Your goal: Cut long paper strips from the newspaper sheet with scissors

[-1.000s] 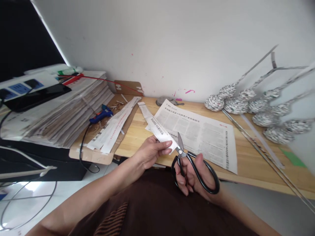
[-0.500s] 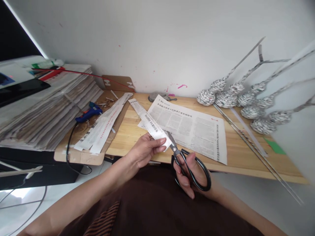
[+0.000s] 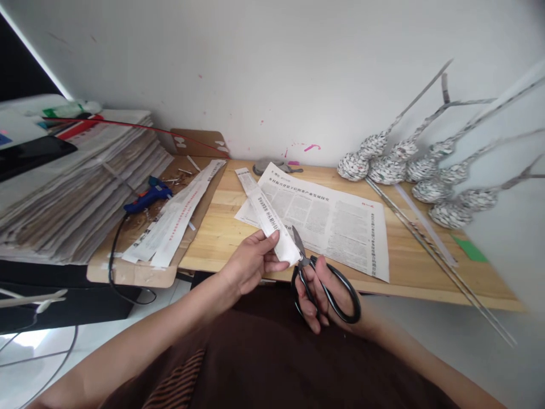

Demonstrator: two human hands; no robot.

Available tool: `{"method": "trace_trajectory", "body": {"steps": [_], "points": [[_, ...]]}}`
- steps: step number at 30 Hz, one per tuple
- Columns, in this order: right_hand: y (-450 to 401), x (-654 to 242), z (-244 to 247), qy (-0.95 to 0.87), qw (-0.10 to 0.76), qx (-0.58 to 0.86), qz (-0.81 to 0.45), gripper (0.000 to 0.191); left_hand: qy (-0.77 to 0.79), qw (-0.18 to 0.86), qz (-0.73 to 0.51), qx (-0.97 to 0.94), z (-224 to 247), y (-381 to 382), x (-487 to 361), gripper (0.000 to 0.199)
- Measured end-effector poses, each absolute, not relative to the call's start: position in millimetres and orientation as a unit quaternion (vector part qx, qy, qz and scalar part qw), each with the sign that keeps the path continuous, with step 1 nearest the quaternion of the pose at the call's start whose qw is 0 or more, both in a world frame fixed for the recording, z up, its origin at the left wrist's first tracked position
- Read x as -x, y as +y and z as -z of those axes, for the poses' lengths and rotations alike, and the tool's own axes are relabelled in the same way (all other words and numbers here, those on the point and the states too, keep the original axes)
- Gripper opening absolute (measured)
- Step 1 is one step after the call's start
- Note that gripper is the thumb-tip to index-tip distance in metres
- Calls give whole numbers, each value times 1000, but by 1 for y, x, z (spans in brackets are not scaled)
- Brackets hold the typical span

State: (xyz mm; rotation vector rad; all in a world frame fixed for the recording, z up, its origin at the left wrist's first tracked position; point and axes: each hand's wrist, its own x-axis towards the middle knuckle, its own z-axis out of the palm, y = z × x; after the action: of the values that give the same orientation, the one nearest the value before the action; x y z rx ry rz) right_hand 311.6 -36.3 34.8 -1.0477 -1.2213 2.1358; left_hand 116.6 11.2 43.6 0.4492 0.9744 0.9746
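Between the thumb and fingers of my left hand (image 3: 255, 258) is a newspaper strip (image 3: 266, 213), its far end pointing away to the upper left. My right hand (image 3: 326, 292) has its fingers through the black handles of a pair of scissors (image 3: 303, 260). The blades are at the near end of the strip, close to my left fingertips; whether they touch the paper is hard to tell. Behind the scissors a printed newspaper sheet (image 3: 336, 227) lies flat on the wooden table (image 3: 213, 241).
Cut strips (image 3: 179, 221) and a blue glue gun (image 3: 149, 196) lie on cardboard (image 3: 128, 272) at left, beside a tall newspaper stack (image 3: 85, 199). Woven paper gourds (image 3: 387, 167) stand at the back right, near long thin rods (image 3: 426, 244) and a green piece (image 3: 470, 249).
The strip has turned slightly, its far end shifting right. My left thumb sits further up on the paper, and the scissors are a little closer to its near end. The view has shifted slightly.
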Motion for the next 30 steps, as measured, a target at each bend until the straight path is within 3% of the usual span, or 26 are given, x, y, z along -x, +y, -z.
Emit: {"method": "trace_trajectory", "body": {"steps": [20,30], "points": [[-38,-321,-39,-504,215,415,-726,61,437,737,-491,-159,-39,15,-114,6],[-37,-318,-31,-446,221,380,-780,76,447,745,-468,-161,-39,11,-117,13]]}}
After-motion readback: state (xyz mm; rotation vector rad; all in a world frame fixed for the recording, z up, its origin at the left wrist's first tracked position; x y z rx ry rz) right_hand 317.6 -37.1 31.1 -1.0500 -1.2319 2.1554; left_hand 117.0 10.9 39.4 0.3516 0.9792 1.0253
